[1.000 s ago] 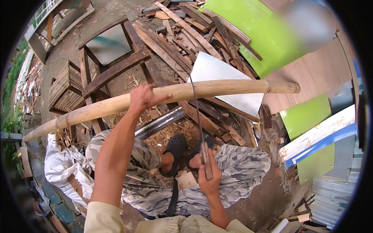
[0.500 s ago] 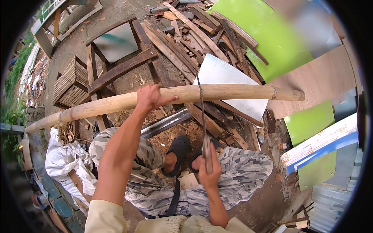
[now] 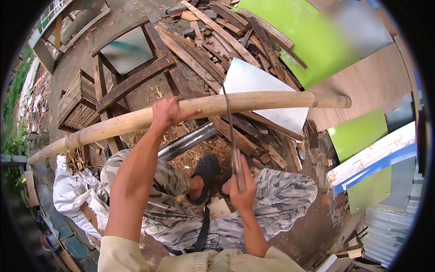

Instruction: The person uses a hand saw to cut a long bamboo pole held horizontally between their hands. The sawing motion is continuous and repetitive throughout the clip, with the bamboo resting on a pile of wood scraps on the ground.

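A thick pale bamboo pole [image 3: 272, 100] stretches across in front of me from left to right. My left hand [image 3: 166, 112] is closed over it left of the middle, with the thumb pointing right along the pole. In my right hand [image 3: 243, 186], low and near my knees, is the handle of a long, narrow-bladed cutting tool [image 3: 233, 136]. Its thin dark blade runs away from me and crosses the pole to the right of my left hand. Whether the edge has teeth is too fine to make out.
A dark wooden frame [image 3: 136, 84] and a slatted crate [image 3: 79, 104] stand beyond the pole at left. Scrap wood [image 3: 217, 41] is heaped ahead, beside a white sheet [image 3: 265, 93]. Green panels [image 3: 358, 131] and plywood [image 3: 367, 86] lie at right. A white sack [image 3: 74, 195] is at left.
My right hand and the tool have moved slightly forward, away from me. My left hand keeps its place on the pole. The whole view has shifted a little.
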### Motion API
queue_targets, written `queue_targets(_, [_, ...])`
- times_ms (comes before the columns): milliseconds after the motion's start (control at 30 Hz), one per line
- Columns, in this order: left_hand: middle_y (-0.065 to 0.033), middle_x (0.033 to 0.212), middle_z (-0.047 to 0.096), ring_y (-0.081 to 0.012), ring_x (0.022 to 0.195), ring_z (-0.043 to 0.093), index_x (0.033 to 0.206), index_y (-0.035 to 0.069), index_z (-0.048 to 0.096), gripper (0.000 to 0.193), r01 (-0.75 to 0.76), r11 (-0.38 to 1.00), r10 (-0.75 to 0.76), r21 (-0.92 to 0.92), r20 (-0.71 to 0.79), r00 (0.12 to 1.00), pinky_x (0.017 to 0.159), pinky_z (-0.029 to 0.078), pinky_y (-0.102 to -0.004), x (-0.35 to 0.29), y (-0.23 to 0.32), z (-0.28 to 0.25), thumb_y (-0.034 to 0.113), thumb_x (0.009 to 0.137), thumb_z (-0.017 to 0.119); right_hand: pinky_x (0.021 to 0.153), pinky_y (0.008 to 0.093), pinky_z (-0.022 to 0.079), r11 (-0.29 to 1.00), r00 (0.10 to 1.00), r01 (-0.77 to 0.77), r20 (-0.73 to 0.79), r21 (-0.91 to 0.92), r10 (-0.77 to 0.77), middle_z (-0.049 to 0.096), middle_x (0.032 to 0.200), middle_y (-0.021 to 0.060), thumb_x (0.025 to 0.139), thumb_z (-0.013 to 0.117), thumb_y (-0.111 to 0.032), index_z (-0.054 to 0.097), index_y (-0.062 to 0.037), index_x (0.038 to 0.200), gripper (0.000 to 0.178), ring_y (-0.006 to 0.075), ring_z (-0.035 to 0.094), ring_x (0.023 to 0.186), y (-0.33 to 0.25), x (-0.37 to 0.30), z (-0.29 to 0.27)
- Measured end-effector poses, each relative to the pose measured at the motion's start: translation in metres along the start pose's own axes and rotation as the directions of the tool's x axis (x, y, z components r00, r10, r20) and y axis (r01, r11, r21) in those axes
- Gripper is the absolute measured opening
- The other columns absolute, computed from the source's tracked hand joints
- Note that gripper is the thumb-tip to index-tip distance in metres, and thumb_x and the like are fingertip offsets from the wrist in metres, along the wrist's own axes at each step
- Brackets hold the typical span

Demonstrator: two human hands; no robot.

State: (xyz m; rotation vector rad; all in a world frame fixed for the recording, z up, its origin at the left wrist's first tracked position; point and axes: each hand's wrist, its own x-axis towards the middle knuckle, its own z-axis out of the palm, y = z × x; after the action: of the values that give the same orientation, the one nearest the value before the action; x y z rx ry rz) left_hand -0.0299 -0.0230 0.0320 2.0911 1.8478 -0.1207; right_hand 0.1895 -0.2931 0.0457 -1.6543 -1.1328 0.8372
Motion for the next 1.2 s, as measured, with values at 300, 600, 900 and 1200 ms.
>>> queue_targets(300, [-0.0196, 0.08, 0.074, -0.0306, 0.079, 0.075, 0.102, 0.0, 0.078, 0.105, -0.089, 0.996, 0.091, 0.019, -0.183, 0.979, 0.074, 0.056, -0.0441, -0.002, 0.0, 0.011, 0.097, 0.064, 0.062, 0.07, 0.032, 0.055, 0.986, 0.987, 0.156, -0.02, -0.067, -0.157, 0.073, 0.089, 0.0185, 0.091, 0.062, -0.003, 0.055, -0.0035, 0.15, 0.059, 0.0189, 0.07, 0.073, -0.017, 0.092, 0.009])
queue_targets(600, [-0.0203, 0.09, 0.075, -0.0317, 0.084, 0.075, 0.099, -0.002, 0.076, 0.105, -0.039, 0.999, 0.039, -0.003, -0.062, 0.997, 0.08, 0.054, -0.0467, -0.005, 0.005, 0.004, 0.096, 0.065, 0.063, 0.082, 0.0334, 0.059, 0.967, 0.984, 0.176, 0.011, -0.186, -0.177, 0.075, 0.118, 0.0237, 0.089, 0.061, 0.001, 0.053, 0.0099, 0.146, 0.058, 0.0271, 0.077, 0.087, -0.012, -0.07, -0.045])
queue_targets(900, [-0.0193, 0.084, 0.073, -0.0317, 0.08, 0.074, 0.097, 0.0, 0.074, 0.101, -0.086, 0.996, 0.086, 0.007, -0.158, 0.984, 0.077, 0.055, -0.046, 0.0, 0.005, 0.009, 0.096, 0.066, 0.063, 0.086, 0.0346, 0.056, 0.991, 0.989, 0.135, -0.058, -0.013, -0.135, 0.072, 0.121, 0.0245, 0.091, 0.061, 0.0, 0.055, -0.0021, 0.15, 0.059, 0.0262, 0.073, 0.102, -0.014, 0.078, 0.018])
queue_targets(1200, [-0.0182, 0.082, 0.074, -0.0304, 0.077, 0.074, 0.094, 0.0, 0.076, 0.105, -0.057, 0.998, 0.06, 0.028, -0.123, 0.991, 0.071, 0.056, -0.0438, 0.008, 0.001, 0.005, 0.099, 0.063, 0.061, 0.077, 0.0327, 0.058, 0.986, 0.995, 0.085, 0.058, -0.145, -0.078, 0.073, 0.122, 0.0278, 0.09, 0.062, -0.002, 0.053, 0.0082, 0.147, 0.058, 0.0262, 0.078, 0.091, -0.011, -0.072, -0.048])
